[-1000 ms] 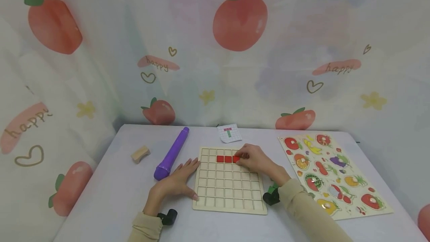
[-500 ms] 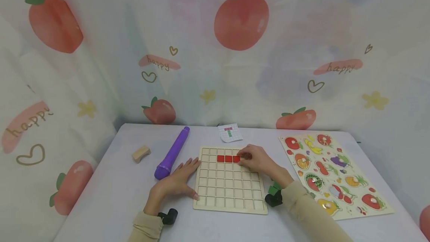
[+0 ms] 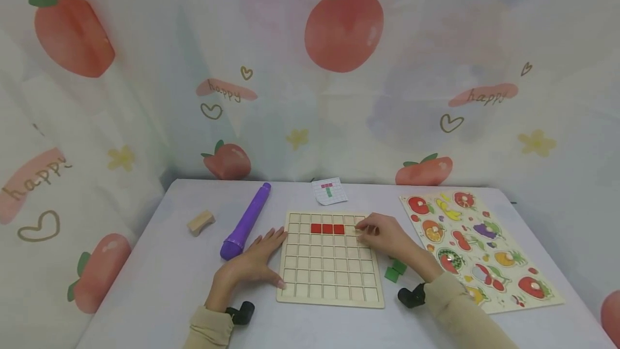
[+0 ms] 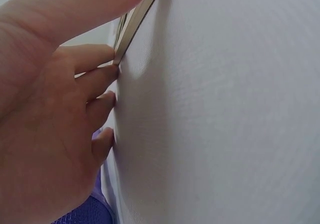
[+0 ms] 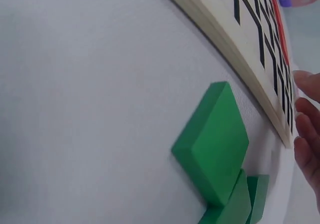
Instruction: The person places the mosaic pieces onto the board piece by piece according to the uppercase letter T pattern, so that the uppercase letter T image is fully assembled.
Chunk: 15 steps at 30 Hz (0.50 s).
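Note:
A pale wooden grid board lies flat on the table, with three red square tiles side by side in an upper row. My left hand rests at the board's left side, thumb and fingertips touching its edge, fingers spread. Over the board's upper right edge hovers my right hand, fingers loosely bent with nothing seen between them. Several green square tiles lie on the table right of the board, below the right hand; the head view shows these green tiles close to the wrist.
A purple toy microphone and a small arched wooden block lie to the left. Behind the board is a paper card with a red and green T pattern. A fruit puzzle board covers the right side.
My right hand has let go of the rightmost red tile and moved right, uncovering it and more of the green tiles. My left hand stays at the board's edge.

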Tool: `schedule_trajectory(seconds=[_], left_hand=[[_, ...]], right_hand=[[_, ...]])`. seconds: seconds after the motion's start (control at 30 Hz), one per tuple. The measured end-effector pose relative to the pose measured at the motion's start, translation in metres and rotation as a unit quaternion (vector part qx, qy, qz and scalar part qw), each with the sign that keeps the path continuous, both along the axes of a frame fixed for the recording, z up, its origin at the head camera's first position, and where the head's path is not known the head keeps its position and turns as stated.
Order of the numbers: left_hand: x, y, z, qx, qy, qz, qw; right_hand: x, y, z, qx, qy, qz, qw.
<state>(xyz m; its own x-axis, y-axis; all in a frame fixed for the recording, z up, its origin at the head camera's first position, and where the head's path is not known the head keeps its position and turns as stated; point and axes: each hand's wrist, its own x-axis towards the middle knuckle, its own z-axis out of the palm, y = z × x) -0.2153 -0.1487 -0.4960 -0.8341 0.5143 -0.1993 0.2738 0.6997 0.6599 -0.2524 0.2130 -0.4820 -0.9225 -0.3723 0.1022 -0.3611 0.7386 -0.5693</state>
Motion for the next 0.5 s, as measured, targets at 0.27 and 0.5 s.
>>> schedule_trajectory(seconds=[0.27, 0.5], left_hand=[[0.002, -0.001, 0.001, 0.009, -0.002, 0.005, 0.9999], [0.001, 0.0, 0.002, 0.004, 0.0, 0.001, 1.0]], right_hand=[[0.01, 0.023, 0.0, 0.012, 0.004, -0.017, 1.0], [0.019, 0.045, 0.0, 0.013, 0.029, -0.028, 0.999]])
